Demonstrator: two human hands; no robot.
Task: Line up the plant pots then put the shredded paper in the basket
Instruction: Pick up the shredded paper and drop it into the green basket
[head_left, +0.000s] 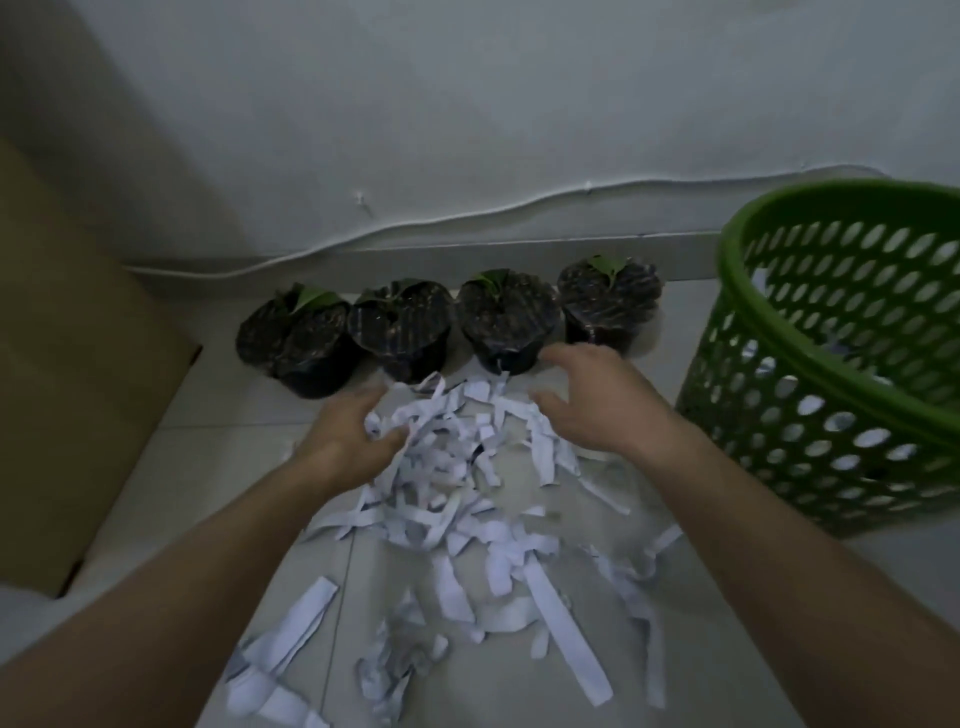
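Now both hands, left hand (347, 431) and right hand (592, 402), cup limp shredded paper (467, 499); perforated basket (831, 364) near.

One head-worn wide-angle camera looks forward and steeply down, close over the floor (727, 649) by the wall (467, 104)

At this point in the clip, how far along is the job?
Done: the four plant pots stand in a row along the wall. In hand: the left hand is closing on the shredded paper, the right hand open above it. Left: most strips still lie on the floor; the green basket holds only a little.
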